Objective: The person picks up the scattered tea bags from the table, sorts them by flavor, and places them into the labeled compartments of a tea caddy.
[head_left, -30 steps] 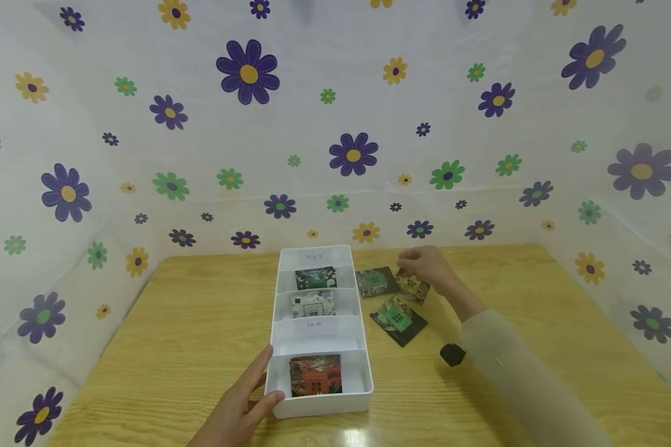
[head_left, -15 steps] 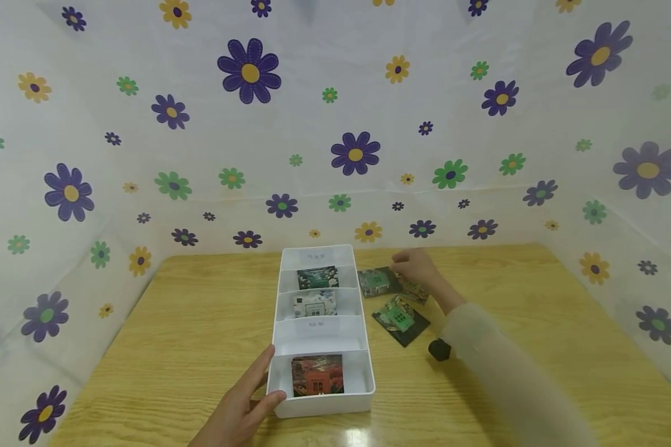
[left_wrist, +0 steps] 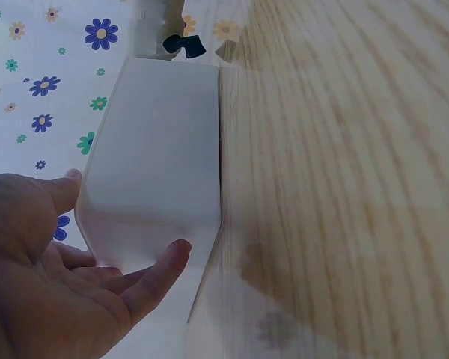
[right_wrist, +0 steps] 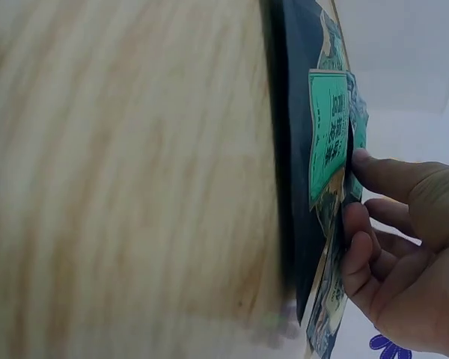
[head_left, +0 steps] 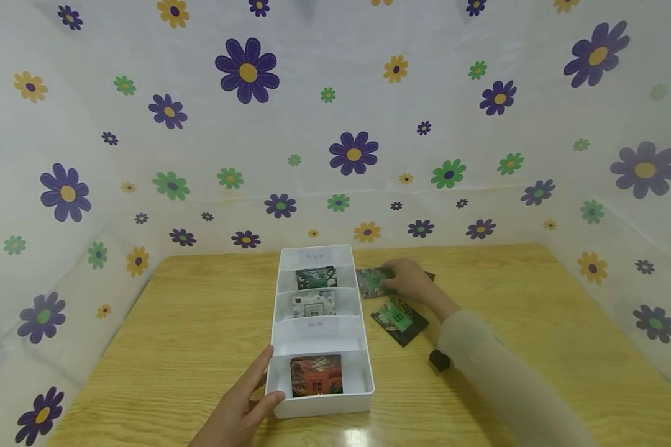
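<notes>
My left hand (head_left: 232, 410) rests at the near left corner of a white divided box (head_left: 323, 406), index finger along the side and thumb on the front rim. Red (head_left: 315, 375), white (head_left: 313, 304) and dark green (head_left: 316, 277) tea packets lie in separate compartments. Right of the box, my right hand (head_left: 414, 282) touches flat tea packets. In the right wrist view its thumb meets a green-labelled packet (right_wrist: 361, 131), with bent fingers beside a lower packet (right_wrist: 328, 314); whether it pinches one is unclear. Another green-labelled packet (head_left: 398, 320) lies just nearer me.
A wooden table (head_left: 190, 323) bears everything, backed and flanked by a white flower-print sheet (head_left: 291, 124). A small black object (head_left: 439, 360) shows beneath my right forearm. Handwritten labels (head_left: 315, 324) mark some dividers of the box.
My right hand has shifted left and lower, from the yellowish packet towards the packet beside the box. Only a dark corner shows right of that hand now. My left hand and the box stay put.
</notes>
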### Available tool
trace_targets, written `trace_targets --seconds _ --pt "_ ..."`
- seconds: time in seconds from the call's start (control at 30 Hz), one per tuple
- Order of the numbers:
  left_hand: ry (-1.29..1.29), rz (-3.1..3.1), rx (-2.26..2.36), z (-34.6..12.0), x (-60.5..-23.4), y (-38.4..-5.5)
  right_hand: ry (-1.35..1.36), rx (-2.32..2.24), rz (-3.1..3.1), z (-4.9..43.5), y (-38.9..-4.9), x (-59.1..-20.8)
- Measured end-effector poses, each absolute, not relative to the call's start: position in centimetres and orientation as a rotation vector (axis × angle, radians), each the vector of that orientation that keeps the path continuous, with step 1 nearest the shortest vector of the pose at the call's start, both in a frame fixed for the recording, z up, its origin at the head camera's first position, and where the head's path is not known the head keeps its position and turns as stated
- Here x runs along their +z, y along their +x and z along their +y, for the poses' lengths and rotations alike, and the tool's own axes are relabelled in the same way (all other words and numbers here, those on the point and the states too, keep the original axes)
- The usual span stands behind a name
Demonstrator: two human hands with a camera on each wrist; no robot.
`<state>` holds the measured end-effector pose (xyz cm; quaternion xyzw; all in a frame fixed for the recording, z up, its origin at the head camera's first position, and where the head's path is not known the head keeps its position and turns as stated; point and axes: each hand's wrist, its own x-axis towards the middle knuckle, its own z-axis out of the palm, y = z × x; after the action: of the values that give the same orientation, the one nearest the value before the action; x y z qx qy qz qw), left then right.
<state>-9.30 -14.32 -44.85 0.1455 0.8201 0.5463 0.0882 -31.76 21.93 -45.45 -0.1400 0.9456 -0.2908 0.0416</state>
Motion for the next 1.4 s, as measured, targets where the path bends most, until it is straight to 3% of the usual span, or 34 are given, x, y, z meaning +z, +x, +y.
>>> trace_targets --seconds 0.4,0.97,1.4 --pt "0.435 2.457 1.619 -14.3 -44.8 -9.2 -0.336 -0.789 2.940 22.0 -31.3 -44.9" --pt "0.436 2.461 1.621 -14.3 -44.8 -9.2 -0.315 -1.167 2.769 24.3 -31.1 -45.3" --pt "0.446 2.426 1.641 -14.4 -44.7 -9.3 -0.139 -1.421 2.526 25.1 -29.0 -43.5"
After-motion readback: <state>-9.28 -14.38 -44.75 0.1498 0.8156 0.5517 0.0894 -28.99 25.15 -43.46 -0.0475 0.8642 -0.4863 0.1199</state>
